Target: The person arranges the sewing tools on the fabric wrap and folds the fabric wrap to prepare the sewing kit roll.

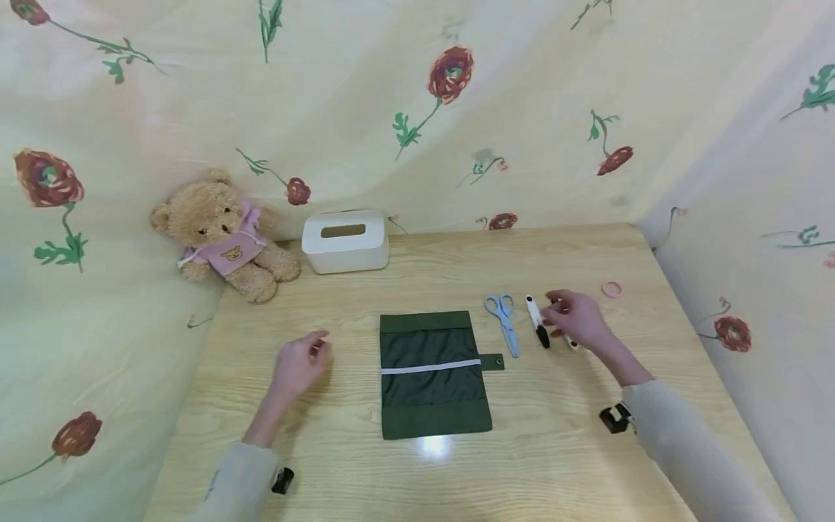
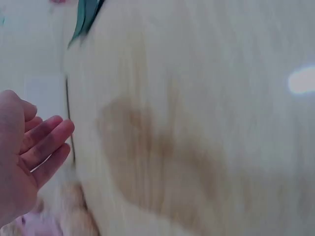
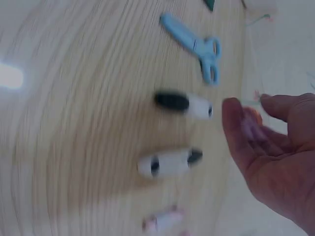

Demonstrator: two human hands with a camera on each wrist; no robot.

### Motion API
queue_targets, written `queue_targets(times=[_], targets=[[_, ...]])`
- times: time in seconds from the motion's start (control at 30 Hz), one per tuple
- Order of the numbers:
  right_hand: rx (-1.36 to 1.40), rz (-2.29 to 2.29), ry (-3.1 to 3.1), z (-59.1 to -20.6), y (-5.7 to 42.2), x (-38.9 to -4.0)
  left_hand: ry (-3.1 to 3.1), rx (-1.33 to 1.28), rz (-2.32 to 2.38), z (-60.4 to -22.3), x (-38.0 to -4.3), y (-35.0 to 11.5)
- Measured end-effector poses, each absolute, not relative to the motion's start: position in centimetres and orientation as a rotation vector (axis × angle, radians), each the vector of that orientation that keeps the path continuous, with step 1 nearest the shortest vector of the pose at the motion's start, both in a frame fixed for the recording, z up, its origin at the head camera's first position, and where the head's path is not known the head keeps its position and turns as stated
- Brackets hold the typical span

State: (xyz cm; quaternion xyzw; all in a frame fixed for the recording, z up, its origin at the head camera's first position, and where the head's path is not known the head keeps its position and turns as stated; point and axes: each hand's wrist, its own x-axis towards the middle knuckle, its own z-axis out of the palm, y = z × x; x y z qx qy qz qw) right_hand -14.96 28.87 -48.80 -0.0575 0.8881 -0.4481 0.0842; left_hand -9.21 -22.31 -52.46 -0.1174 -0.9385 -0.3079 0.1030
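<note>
My right hand [image 1: 577, 317] hovers just right of a white marker with a black cap [image 3: 199, 107], fingers loosely bent and holding nothing. Beneath it in the head view, partly hidden, lies a second white pen-like item with black parts [image 3: 170, 163]. Light blue scissors [image 1: 511, 341] lie left of the marker. Farther left, a dark green fabric pouch [image 1: 433, 417] is spread flat, with a white elastic band across its middle and a snap tab on its right. My left hand [image 1: 301, 366] is held above the table left of the pouch, empty, its fingers relaxed [image 2: 49, 142].
A white tissue box [image 1: 346, 254] and a teddy bear in a pink top [image 1: 238, 250] sit at the table's back left. A pink ring [image 1: 612, 296] lies beyond my right hand. In the right wrist view, a small pinkish-white item [image 3: 162, 220] lies near the bottom. Flowered cloth hangs behind.
</note>
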Motion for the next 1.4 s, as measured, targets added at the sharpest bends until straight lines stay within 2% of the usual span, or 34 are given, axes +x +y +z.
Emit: queue_targets(times=[0.2,0.5,0.93,1.4], targets=[[0.011,-1.307,2.525,-50.4,24.8,-15.7,-2.839,-0.521,-1.168,-54.6,-6.6,-17.8],[0.107,-1.064,2.689,-51.9,22.3,-16.7,-2.861,-0.797,-1.054,-57.2,-4.5,-15.9],[0.165,-0.910,2.753,-52.5,20.7,-17.5,-2.798,-0.840,-1.077,-58.3,-4.1,-16.3],[0.162,-1.109,2.728,-53.3,20.9,-17.6,-2.851,-0.826,-1.059,-58.7,-4.2,-16.3]])
